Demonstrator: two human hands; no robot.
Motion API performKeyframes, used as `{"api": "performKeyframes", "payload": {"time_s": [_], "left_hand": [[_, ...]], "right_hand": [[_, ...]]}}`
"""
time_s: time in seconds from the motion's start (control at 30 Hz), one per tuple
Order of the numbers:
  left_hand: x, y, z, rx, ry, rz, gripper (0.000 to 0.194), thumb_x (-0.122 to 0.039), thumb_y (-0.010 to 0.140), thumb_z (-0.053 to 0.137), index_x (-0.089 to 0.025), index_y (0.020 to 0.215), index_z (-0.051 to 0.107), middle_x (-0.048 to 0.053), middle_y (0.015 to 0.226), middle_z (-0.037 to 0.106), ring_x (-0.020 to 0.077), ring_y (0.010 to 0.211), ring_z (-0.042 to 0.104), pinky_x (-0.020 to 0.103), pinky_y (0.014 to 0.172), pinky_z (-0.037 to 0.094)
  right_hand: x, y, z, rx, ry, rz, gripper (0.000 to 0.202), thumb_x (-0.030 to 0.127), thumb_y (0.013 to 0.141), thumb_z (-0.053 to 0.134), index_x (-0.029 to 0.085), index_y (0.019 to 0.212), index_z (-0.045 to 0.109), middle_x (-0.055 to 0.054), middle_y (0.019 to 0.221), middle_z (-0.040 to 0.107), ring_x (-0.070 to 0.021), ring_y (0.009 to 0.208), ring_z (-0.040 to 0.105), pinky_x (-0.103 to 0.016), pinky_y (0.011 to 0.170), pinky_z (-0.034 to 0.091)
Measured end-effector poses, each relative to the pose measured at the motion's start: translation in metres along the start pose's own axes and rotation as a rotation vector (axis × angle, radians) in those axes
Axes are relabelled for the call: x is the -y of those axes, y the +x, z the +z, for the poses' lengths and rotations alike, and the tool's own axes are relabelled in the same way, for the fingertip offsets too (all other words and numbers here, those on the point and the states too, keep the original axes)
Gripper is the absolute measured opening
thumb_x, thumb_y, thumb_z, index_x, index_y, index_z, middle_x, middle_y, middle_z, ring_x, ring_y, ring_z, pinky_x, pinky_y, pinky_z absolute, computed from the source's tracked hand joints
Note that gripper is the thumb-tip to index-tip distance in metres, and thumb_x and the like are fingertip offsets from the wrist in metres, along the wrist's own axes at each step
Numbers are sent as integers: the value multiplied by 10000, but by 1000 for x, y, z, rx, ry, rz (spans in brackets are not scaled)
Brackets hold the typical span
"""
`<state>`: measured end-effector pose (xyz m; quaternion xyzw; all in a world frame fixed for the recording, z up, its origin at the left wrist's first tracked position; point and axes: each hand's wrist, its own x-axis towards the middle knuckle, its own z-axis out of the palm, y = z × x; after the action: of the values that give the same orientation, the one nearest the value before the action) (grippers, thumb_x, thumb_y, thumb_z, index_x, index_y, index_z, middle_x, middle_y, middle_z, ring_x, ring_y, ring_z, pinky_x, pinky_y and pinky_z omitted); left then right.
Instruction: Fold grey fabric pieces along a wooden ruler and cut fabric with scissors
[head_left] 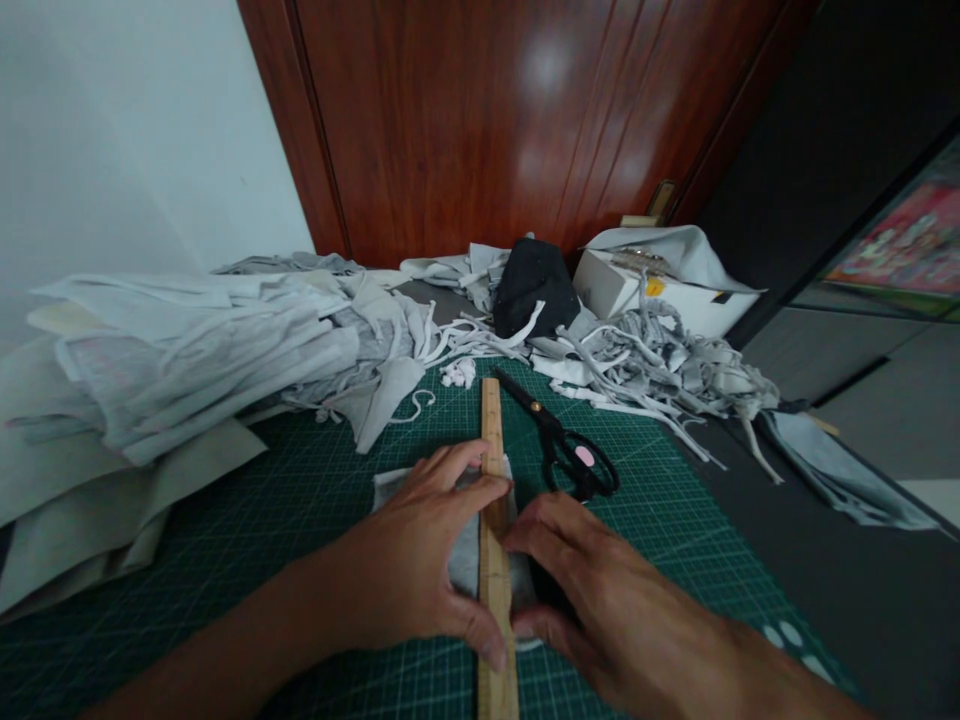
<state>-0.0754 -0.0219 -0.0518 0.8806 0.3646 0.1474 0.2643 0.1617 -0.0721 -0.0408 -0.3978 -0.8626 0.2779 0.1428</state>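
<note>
A wooden ruler (491, 420) lies lengthwise over a grey piece of cloth (465, 560) on the green cutting mat (660, 500). My left hand (427, 540) rests on the cloth and the ruler, with its fingers and thumb spread and their tips on the wood. Along the ruler's right edge, my right hand (592, 590) touches the cloth, its fingers bent; whether it pinches anything is hidden. Black-handled scissors (551, 425) lie just beyond my right hand, blades pointing away.
Stacked grey cloth (225, 340) lies at the left over pale sheets (97, 500). Grey strips (660, 350) are heaped at the back right, near a black cloth item (536, 288) and a white box (600, 285). A brown door (480, 120) stands behind.
</note>
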Motion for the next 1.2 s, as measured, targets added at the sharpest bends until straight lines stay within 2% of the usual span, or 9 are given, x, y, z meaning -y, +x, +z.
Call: {"api": "performKeyframes", "payload": {"time_s": [0.1,0.17,0.23,0.4,0.53,0.67,0.83,0.97,1.2], "left_hand": [[1,0,0,34,16,-25,1007,-708,598,909,-264,1448,603,142,1653,398,427,1518,384,610,1247,363],[2,0,0,50,20,-35,1063,-715,586,911,-277,1493,569,134,1658,387,431,1522,375,613,1253,353],[2,1,1,44,19,-39,1086,-717,574,917,-294,1507,556,124,1650,397,430,1518,377,613,1253,352],[1,1,2,26,23,-53,1078,-744,548,915,-296,1471,586,122,1641,393,430,1508,379,614,1246,357],[2,2,3,30,39,-29,1054,-748,543,912,-281,1436,604,133,1619,408,438,1489,384,633,1240,348],[4,3,4,33,54,-31,1042,-750,564,897,-291,1449,594,129,1609,413,436,1473,398,639,1223,358],[3,4,5,17,49,-22,1065,-757,554,899,-289,1459,589,131,1603,419,440,1458,405,642,1221,348],[-1,4,5,-3,52,-27,1041,-764,555,897,-282,1431,610,134,1581,448,442,1444,417,631,1209,359],[-3,4,6,-19,90,-12,1059,-783,584,871,-271,1462,575,137,1592,439,433,1439,424,619,1187,378]], "right_hand": [[-10,1,-18,-54,27,-49,280,142,1006,650,190,1279,687,-87,1211,715,-221,1107,700,-362,975,580],[-21,3,-32,-208,-37,-7,203,171,1060,558,191,1176,723,-59,1039,755,-198,921,732,-347,851,587],[-31,6,-41,-275,-148,49,187,180,1060,558,174,1126,732,-77,1041,772,-209,906,743,-351,822,582],[-46,8,-53,-228,-335,10,188,172,1029,584,188,1055,770,-98,1057,783,-219,857,744,-338,761,578],[-64,12,-73,-263,-419,82,232,179,1021,579,204,989,807,-73,940,796,-214,798,729,-336,722,543],[-86,19,-88,-85,-353,62,206,207,1008,619,230,994,823,-38,927,809,-195,816,734,-310,733,530],[-93,25,-89,22,-376,41,224,168,972,599,213,1012,814,-43,859,785,-174,704,675,-293,643,474],[-90,27,-89,29,-354,81,191,175,968,601,198,997,788,-15,746,733,-146,602,606,-274,576,415],[-94,22,-86,-25,-416,26,242,240,1019,545,188,991,780,-64,864,762,-187,729,665,-304,671,466]]}}
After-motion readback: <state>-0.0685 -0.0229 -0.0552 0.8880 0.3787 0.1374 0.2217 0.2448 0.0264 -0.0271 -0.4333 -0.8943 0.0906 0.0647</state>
